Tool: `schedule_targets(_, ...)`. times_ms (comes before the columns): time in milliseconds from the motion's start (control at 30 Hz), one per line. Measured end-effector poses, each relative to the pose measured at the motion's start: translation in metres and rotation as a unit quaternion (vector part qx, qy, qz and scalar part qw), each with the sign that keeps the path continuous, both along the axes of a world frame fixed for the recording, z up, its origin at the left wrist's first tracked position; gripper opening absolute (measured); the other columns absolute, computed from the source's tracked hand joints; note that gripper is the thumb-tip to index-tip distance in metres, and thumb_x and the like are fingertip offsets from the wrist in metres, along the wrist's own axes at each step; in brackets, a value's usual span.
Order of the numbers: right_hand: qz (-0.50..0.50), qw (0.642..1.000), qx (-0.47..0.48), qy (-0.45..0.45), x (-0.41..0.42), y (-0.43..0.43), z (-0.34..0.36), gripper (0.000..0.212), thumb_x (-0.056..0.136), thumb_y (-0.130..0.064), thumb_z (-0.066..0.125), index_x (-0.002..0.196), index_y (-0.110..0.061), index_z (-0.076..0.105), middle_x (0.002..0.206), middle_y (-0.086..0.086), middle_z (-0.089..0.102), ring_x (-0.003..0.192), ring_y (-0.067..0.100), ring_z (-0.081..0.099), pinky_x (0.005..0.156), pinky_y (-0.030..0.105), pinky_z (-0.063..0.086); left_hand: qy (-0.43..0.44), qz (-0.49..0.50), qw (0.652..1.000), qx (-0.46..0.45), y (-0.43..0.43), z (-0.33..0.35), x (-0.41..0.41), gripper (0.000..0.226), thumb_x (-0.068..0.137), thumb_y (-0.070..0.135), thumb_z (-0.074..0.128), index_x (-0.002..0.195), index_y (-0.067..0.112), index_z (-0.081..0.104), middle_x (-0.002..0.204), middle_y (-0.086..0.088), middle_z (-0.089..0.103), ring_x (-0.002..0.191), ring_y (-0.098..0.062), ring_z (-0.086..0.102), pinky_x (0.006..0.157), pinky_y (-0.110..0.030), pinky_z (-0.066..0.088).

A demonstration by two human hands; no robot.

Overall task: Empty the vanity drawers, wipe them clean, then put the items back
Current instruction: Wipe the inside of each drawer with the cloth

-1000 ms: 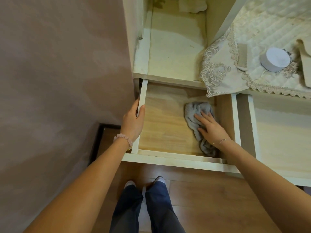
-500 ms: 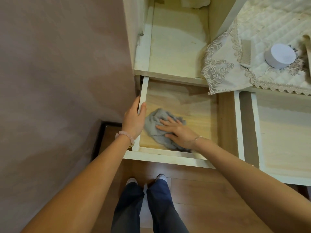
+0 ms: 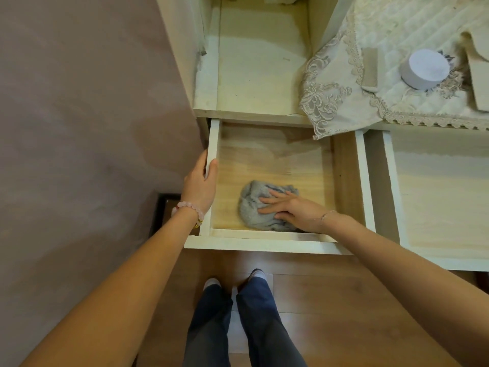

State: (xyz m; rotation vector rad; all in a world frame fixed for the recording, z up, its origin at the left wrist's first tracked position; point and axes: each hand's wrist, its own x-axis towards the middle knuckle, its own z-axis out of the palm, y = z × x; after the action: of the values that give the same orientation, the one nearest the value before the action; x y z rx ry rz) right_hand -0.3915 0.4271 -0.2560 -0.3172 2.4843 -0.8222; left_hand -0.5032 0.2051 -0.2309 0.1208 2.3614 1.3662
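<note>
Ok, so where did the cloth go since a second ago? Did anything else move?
The right hand slid the grey cloth across the drawer floor: from the right side to the left wall, then back to the middle near the front, where flat fingers press it now. The left hand stayed gripping the drawer's left wall, and the drawer stayed open.

Soft warm light, wide-angle edge distortion

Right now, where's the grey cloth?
In the head view, the grey cloth lies on the floor of the open left drawer, near its front wall, under the right hand.
</note>
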Motion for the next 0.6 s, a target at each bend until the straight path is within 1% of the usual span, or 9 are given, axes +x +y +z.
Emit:
schedule_targets(67,-0.041,0.998,0.049,-0.001,0.015,0.031,0.006,0.039,0.096,-0.014,0.045,0.133,-0.024,0.047,0.152,0.0,0.025,0.143,0.017,0.009,0.113,0.023,-0.005,-0.001,0.002,1.0,-0.004,0.001,0.001,0.001,0.043,0.099,0.04,0.031,0.14,0.03,0.037,0.13,0.008,0.052,0.122,-0.018,0.044,0.102,-0.042,0.04)
schedule_targets(100,-0.067,0.995,0.072,-0.004,0.02,0.042,0.009,0.039,0.096,-0.014,0.044,0.134,-0.024,0.046,0.152,0.001,0.023,0.144,0.019,0.009,0.114,0.025,-0.002,-0.001,0.003,1.0,-0.005,0.001,0.002,0.001,0.043,0.099,0.04,0.03,0.14,0.03,0.037,0.13,0.008,0.052,0.122,-0.019,0.044,0.101,-0.043,0.04)
schedule_targets(167,-0.123,0.988,0.088,-0.016,0.024,0.048,0.008,0.04,0.097,-0.01,0.041,0.134,-0.024,0.046,0.153,0.001,0.022,0.144,0.02,0.008,0.116,0.03,0.008,0.005,0.003,1.0,-0.006,0.002,0.003,0.002,0.042,0.1,0.038,0.03,0.141,0.029,0.036,0.127,0.009,0.052,0.118,-0.016,0.046,0.095,-0.034,0.043)
schedule_targets(233,-0.158,0.984,0.082,-0.021,0.024,0.042,0.003,0.041,0.097,-0.006,0.039,0.133,-0.024,0.047,0.153,0.001,0.023,0.144,0.021,0.007,0.117,0.034,0.009,0.009,-0.001,1.0,-0.007,0.003,0.005,0.003,0.042,0.101,0.036,0.03,0.14,0.026,0.037,0.122,0.007,0.054,0.108,-0.012,0.05,0.08,-0.02,0.041)
schedule_targets(300,-0.167,0.982,0.093,-0.01,0.025,0.036,-0.002,0.046,0.096,-0.001,0.038,0.136,-0.025,0.044,0.153,0.002,0.022,0.144,0.023,0.006,0.116,0.039,0.008,0.012,-0.002,1.0,-0.008,0.003,0.006,0.003,0.041,0.101,0.035,0.03,0.139,0.023,0.039,0.119,0.004,0.057,0.099,-0.009,0.053,0.071,-0.014,0.038)
schedule_targets(367,-0.168,0.979,0.113,0.009,0.026,0.035,-0.002,0.052,0.094,0.004,0.038,0.139,-0.021,0.038,0.153,0.006,0.022,0.144,0.027,0.008,0.114,0.037,0.01,0.008,0.003,1.0,-0.001,0.002,0.006,0.003,0.04,0.101,0.035,0.03,0.138,0.024,0.041,0.12,0.005,0.057,0.104,-0.01,0.052,0.08,-0.019,0.04)
schedule_targets(433,-0.193,0.975,0.109,0.022,0.022,0.034,-0.001,0.051,0.094,0.002,0.039,0.142,-0.014,0.031,0.152,0.01,0.022,0.143,0.03,0.01,0.113,0.032,0.011,0.001,0.006,1.0,0.003,0.002,0.005,0.003,0.041,0.1,0.036,0.031,0.138,0.025,0.04,0.124,0.007,0.055,0.111,-0.012,0.05,0.087,-0.025,0.039)
schedule_targets(533,-0.259,0.958,0.123,0.031,0.013,0.029,-0.005,0.051,0.096,0.001,0.035,0.143,-0.02,0.032,0.154,0.009,0.019,0.144,0.029,0.006,0.116,0.039,0.013,-0.006,0.011,1.0,0.003,0.002,0.005,0.003,0.042,0.1,0.037,0.031,0.14,0.025,0.038,0.126,0.007,0.053,0.113,-0.011,0.049,0.088,-0.025,0.039)
schedule_targets(600,-0.261,0.956,0.129,0.033,0.004,0.031,-0.009,0.05,0.096,0.001,0.036,0.142,-0.018,0.033,0.154,0.01,0.02,0.143,0.031,0.006,0.116,0.043,0.011,-0.008,0.012,1.0,0.005,0.002,0.004,0.002,0.043,0.1,0.037,0.031,0.14,0.025,0.037,0.128,0.007,0.053,0.115,-0.012,0.048,0.091,-0.027,0.04)
